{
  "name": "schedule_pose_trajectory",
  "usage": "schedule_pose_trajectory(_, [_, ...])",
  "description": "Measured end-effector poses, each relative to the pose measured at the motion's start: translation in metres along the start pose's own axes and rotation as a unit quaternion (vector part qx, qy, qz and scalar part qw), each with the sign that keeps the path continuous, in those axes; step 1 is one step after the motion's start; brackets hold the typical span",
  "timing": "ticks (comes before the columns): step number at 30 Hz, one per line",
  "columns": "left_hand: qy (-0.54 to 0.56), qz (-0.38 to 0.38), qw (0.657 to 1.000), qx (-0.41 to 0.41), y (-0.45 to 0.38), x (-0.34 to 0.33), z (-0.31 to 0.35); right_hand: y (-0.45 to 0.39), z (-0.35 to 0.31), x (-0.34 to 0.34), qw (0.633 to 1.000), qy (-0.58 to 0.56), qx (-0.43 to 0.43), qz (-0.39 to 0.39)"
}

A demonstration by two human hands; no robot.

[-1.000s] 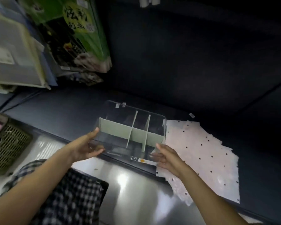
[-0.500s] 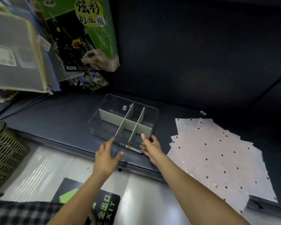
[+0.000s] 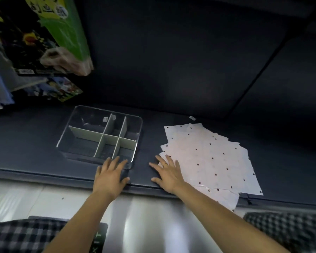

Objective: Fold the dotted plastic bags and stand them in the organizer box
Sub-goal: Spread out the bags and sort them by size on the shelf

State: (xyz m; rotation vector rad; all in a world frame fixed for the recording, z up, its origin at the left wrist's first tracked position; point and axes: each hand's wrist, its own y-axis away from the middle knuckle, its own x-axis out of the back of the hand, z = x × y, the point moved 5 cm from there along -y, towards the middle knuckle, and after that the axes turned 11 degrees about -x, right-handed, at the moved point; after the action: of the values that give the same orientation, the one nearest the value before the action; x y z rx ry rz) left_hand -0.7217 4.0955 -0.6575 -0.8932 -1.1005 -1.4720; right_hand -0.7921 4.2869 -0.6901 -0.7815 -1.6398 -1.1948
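Left hand (image 3: 110, 175) flat on the dark tabletop (image 3: 35, 152), fingers straight and slightly spread, fingertips touching the near wall of the clear organizer box (image 3: 73, 115), holding nothing. Right hand (image 3: 169, 175) also flat and spread wide, palm down; thumb and first finger on bare tabletop, outer fingers resting on the near left corner of the dotted plastic bags (image 3: 217, 161); nothing gripped, a ring on one finger.

Organizer box upright near the tabletop's front edge, just left of centre, split by pale dividers (image 3: 106, 138) into several compartments, all without bags. Dotted plastic bags lying flat in a loose, fanned stack to the right of the box, apart from it, near edge hanging a little over the front of the tabletop. Printed packages (image 3: 58, 33) hanging at upper left. Checked cloth (image 3: 26, 236) along the bottom of the view.
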Motion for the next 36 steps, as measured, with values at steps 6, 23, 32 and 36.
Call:
schedule_pose_trajectory(6, [0.031,0.045,0.997,0.045,-0.022,-0.025,0.025,-0.009,0.044,-0.023,0.995,0.102,0.014,0.003])
schedule_pose_trajectory(23, [0.027,0.091,0.995,0.031,-0.055,-0.032,0.044,0.006,0.283,0.019,0.989,0.085,-0.102,-0.060])
schedule_pose_trajectory(32, [0.063,0.191,0.978,-0.052,-0.048,-0.031,0.130,0.035,0.245,0.042,0.982,-0.007,-0.062,0.177])
schedule_pose_trajectory(36, [0.018,-0.021,0.994,-0.104,-0.051,-0.076,0.161,0.061,0.234,0.002,0.994,-0.009,-0.001,0.112])
